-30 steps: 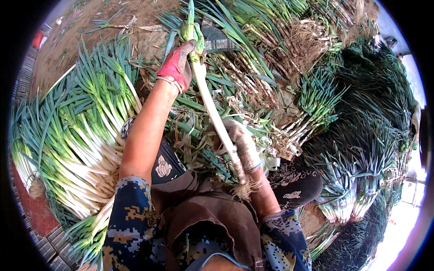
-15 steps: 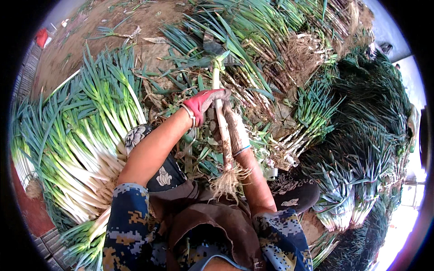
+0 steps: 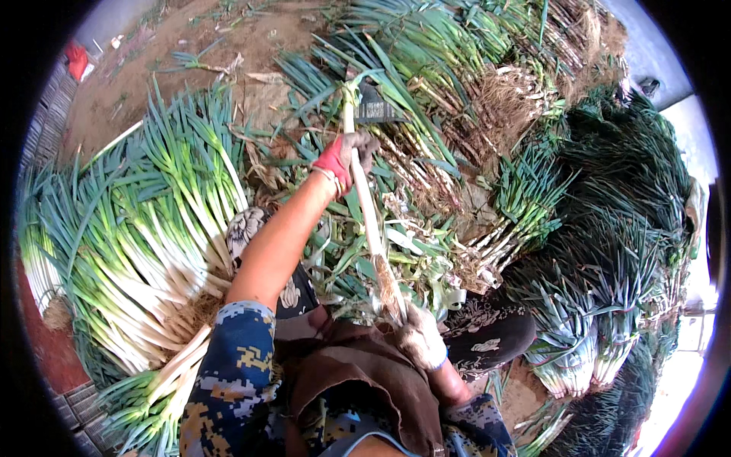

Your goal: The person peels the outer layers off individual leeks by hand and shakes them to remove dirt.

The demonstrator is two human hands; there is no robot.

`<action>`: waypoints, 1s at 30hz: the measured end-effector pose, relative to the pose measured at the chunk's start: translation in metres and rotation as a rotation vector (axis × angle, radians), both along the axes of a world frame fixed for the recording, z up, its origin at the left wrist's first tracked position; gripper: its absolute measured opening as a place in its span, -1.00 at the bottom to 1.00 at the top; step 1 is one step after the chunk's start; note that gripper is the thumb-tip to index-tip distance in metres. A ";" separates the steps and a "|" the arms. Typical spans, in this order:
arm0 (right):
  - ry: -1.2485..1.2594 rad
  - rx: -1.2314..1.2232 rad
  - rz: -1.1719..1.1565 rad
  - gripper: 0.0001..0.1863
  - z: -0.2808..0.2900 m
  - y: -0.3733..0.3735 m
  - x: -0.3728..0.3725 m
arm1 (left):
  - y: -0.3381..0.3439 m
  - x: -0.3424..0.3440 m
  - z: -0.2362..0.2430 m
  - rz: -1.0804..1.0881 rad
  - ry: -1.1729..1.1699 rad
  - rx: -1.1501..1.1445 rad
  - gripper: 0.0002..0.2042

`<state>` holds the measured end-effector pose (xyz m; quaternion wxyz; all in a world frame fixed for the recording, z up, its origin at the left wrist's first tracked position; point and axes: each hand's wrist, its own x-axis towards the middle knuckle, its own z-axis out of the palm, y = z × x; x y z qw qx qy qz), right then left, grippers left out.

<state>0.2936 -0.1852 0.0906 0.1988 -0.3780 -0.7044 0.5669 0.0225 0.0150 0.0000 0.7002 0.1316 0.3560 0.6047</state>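
A long green onion (image 3: pixel 366 206) slants across the middle, its leafy top away from me and its root end toward my lap. My left hand (image 3: pixel 347 158), in a red and grey glove, is closed around the stalk below the leaves. Near my lap my right hand (image 3: pixel 421 337), in a dirty whitish glove, closes over the root end and hides the roots. The stalk is white along its middle, with brown outer skin near the right hand. Beneath it lies a litter of stripped leaves and skins (image 3: pixel 346 251). Bent leaves hang at the onion's top.
Clean white-stemmed green onions (image 3: pixel 152 251) lie in a pile at my left. Unpeeled onions with brown roots (image 3: pixel 457 99) are heaped ahead. A large dark-green leafy stack (image 3: pixel 609 206) fills the right. A small bunch (image 3: pixel 525 190) lies before it.
My right hand has slid down the stalk from beside the left hand to the root end. More white stem shows, and the onion's top has shifted slightly left and away.
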 end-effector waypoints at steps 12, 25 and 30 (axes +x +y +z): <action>-0.533 0.511 -0.140 -0.32 -0.037 0.079 0.023 | -0.066 -0.027 0.036 -0.205 0.498 0.031 -0.78; 0.115 0.144 -0.627 -0.54 -0.115 0.148 -0.108 | -0.207 0.024 0.064 -0.356 1.661 -0.018 -0.65; 0.058 0.145 -0.858 -0.73 -0.172 0.167 -0.053 | -0.231 0.008 0.094 -0.424 1.508 -0.147 -0.61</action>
